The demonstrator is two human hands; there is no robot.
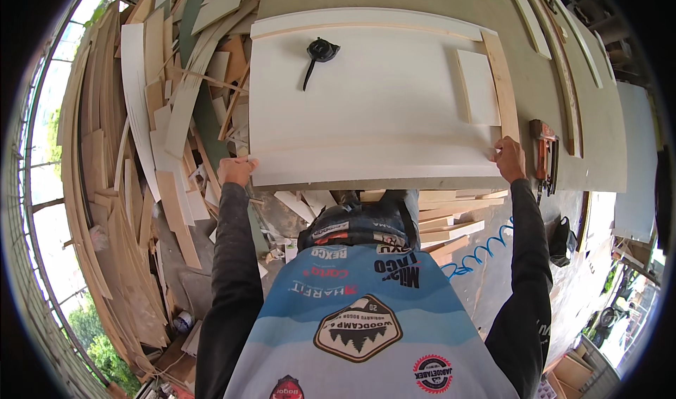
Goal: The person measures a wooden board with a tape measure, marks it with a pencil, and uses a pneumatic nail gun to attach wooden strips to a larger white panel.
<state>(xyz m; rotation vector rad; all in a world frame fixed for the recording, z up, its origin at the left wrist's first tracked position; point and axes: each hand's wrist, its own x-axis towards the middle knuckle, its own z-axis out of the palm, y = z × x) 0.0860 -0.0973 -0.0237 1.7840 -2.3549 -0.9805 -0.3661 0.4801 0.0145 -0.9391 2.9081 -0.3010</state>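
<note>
A white panel (366, 96) lies on the workbench before me, with narrow strips along its far and right edges. Along its near edge runs a long white strip (373, 165). My left hand (238, 171) is closed at the strip's left end, thumb and fingers pinched together. At the other end my right hand (510, 160) pinches the strip near the panel's right corner. A black tape measure (322, 50) rests on the panel at the upper left. By the bare wood strip (501, 82) on the right lies a small white board (479, 87).
To the right of the panel, a red and black nail gun (543, 154) sits on the workbench (574, 170). A coiled blue air hose (486, 250) hangs below. Offcuts (176, 117) crowd the left side. Long strips (556, 54) lie at the far right.
</note>
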